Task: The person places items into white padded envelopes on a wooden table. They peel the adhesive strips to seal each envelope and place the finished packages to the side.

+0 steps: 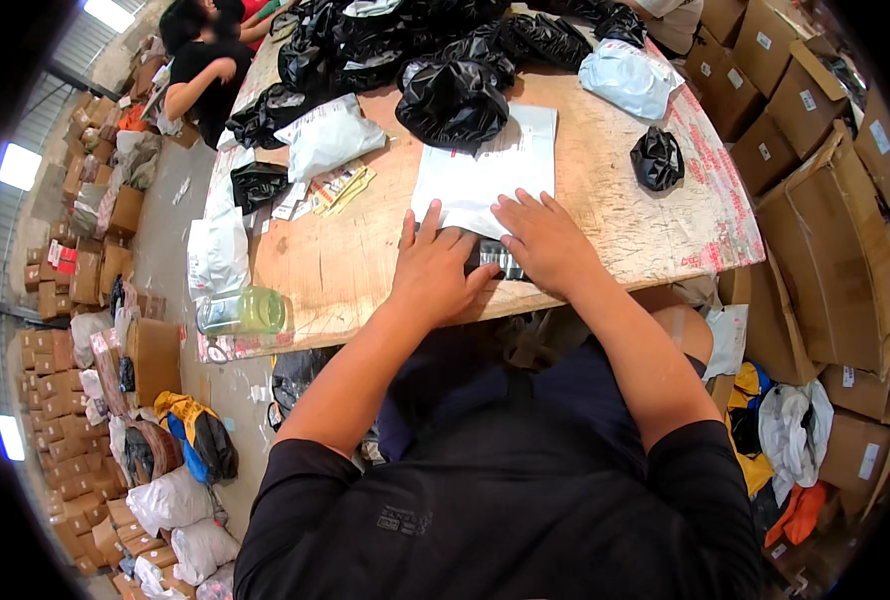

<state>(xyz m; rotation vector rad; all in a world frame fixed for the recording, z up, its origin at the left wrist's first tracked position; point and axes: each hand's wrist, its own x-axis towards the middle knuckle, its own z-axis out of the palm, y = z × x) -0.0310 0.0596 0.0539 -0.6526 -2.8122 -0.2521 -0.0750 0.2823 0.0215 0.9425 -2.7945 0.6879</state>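
A flat white plastic mailer bag (516, 165) lies on the wooden table in front of me, its near edge between my hands. My left hand (434, 266) rests palm down at the near left corner, fingers apart. Its thumb reaches onto a dark, partly shiny flat package (511, 257) at the mailer's near edge; most of that package is covered. Across the near right part of the mailer lies my right hand (554, 244), fingers spread and pointing away from me. A bunched black plastic bag (452, 105) overlaps the mailer's far end.
Black bags (362, 52) pile up at the far side. Left on the tabletop (340, 277) are a filled white mailer (332, 135), yellow printed slips (344, 187) and a greenish clear jar (242, 311). A small black bundle (657, 159) sits right. Cardboard boxes (827, 262) crowd the right side.
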